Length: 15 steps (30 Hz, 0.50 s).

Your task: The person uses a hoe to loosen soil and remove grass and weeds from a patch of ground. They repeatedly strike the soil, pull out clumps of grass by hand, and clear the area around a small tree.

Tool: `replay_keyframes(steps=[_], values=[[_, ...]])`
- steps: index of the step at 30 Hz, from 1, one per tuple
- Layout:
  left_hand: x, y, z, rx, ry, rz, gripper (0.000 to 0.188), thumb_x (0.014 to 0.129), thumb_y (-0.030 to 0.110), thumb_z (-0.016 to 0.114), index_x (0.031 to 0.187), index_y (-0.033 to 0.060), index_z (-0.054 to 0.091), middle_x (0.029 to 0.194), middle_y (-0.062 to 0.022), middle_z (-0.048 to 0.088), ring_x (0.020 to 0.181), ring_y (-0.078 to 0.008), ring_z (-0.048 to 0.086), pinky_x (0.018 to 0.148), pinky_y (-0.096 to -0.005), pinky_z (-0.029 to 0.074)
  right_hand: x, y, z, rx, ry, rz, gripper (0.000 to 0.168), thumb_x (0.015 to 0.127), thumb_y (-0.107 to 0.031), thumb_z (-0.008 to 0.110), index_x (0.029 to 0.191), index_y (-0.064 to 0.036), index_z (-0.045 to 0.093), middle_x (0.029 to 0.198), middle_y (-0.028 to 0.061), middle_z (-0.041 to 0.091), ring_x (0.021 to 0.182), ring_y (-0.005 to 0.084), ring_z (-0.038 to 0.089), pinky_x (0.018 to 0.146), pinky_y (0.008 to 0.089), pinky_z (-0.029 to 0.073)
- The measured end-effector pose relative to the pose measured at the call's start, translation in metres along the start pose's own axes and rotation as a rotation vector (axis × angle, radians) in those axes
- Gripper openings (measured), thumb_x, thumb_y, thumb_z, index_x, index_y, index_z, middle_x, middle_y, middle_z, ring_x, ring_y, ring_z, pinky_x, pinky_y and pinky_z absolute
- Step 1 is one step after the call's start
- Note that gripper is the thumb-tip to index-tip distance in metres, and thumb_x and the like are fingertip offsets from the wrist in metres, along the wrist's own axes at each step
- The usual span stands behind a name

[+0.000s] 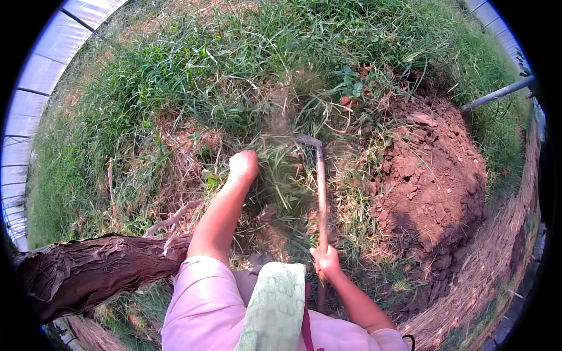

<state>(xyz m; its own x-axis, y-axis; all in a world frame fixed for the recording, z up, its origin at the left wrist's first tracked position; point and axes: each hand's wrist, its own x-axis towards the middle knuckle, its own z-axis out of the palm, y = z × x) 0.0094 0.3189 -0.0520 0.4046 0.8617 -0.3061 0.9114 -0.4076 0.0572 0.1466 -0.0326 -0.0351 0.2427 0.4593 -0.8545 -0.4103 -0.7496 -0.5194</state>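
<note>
My right hand [327,263] is wrapped around the wooden handle [322,197] of a hoe. Its metal head [310,140] points left at the far end, among the weeds. To the left, my left hand [244,166] is closed in a fist low over the ground. Long green grass blades [281,175] spread from beside that fist, and it appears to grip them. Part of the grass is blurred, and my fingers are mostly hidden from above.
A thick, rough-barked trunk [105,274] lies across the lower left, close to my left arm. Heaped reddish soil [434,184] rises on the right, with a metal pole [498,93] beyond it. Dense grass [210,57] grows ahead. A green towel [274,302] hangs before my chest.
</note>
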Motion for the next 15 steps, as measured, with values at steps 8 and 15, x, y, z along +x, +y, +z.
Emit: replay_keyframes(steps=[8, 15], values=[[0.001, 0.001, 0.011, 0.029, 0.001, 0.056, 0.015, 0.069, 0.012, 0.057, 0.081, 0.0075, 0.065, 0.087, -0.0136, 0.066, 0.081, -0.0294, 0.064, 0.07, -0.0388, 0.052, 0.035, -0.103, 0.017, 0.067, 0.16, -0.344, 0.02, 0.082, -0.015, 0.062, 0.079, -0.006, 0.045, 0.054, -0.001, 0.043, 0.035, 0.0086, 0.039, 0.031, 0.026, 0.034], [-0.03, -0.001, -0.005, -0.001, -0.063, 0.085, 0.014, 0.069, 0.015, 0.058, 0.075, 0.005, 0.065, 0.081, -0.0153, 0.066, 0.078, -0.0303, 0.065, 0.067, -0.0387, 0.052, -0.027, 0.021, -0.003, -0.066, 0.057, -0.093, 0.02, 0.079, -0.012, 0.065, 0.093, -0.003, 0.054, 0.056, -0.0007, 0.046, 0.035, 0.0083, 0.04, 0.033, 0.0245, 0.033]])
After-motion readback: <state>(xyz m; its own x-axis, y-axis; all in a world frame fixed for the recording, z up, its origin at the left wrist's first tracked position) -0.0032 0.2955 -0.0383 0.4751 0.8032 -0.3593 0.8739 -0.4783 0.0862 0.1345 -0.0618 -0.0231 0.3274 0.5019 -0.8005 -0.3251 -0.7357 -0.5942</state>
